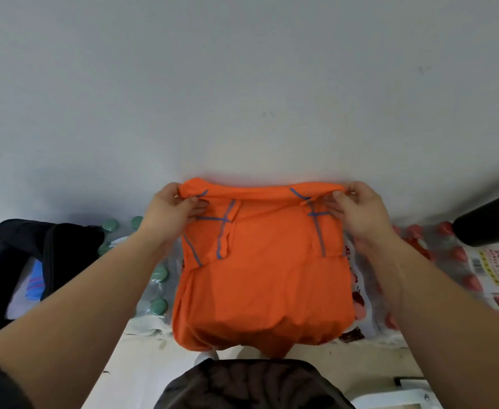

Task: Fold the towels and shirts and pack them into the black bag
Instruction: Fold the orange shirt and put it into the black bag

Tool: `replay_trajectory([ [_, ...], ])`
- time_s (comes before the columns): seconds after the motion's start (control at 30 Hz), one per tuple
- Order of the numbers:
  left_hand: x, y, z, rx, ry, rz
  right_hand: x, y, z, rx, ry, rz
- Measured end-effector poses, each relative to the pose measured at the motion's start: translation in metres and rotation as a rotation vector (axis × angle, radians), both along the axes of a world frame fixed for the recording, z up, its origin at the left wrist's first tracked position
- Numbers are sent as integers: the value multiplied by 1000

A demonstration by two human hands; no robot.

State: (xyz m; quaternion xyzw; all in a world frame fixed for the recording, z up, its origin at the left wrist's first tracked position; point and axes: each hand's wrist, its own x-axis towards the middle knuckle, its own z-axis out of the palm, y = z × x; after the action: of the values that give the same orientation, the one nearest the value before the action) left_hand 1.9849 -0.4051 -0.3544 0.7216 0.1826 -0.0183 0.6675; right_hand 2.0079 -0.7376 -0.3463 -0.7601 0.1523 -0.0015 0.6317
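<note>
Both hands pinching the orange shirt (260,261) at its top corners, left hand (170,209) at 10 o'clock of it, right hand (357,209) at 2, sleeves apparently tucked in; keep the edge taut and level, fold in half, then to black bag (50,246) at 9.

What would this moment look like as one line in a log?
step: folding orange shirt | left hand: pinches top left edge | right hand: pinches top right edge | black bag: open, at left
</note>
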Motion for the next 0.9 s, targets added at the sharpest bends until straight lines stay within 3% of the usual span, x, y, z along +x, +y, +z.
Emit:
replay_trajectory([
  [0.17,-5,0,20,95,-179,-79,-15,-13,9,-23,-150,69],
  [0.37,-73,12,-27,335,-68,-259,-75,-32,-23,-149,37,127],
  [0.5,-111,13,-41,769,-66,-327,-100,-41,-41,-535,84,272],
  [0.57,-116,14,-37,876,-36,-406,-102,-45,-46,-667,160,383],
  [0.67,-118,11,-26,911,118,-534,-101,-46,-47,-859,224,564],
  [0.77,-109,13,-14,892,226,-522,-94,-42,-39,-1079,163,576],
  [0.9,-89,13,-3,913,128,-330,-82,-27,-36,-1038,-55,472],
])
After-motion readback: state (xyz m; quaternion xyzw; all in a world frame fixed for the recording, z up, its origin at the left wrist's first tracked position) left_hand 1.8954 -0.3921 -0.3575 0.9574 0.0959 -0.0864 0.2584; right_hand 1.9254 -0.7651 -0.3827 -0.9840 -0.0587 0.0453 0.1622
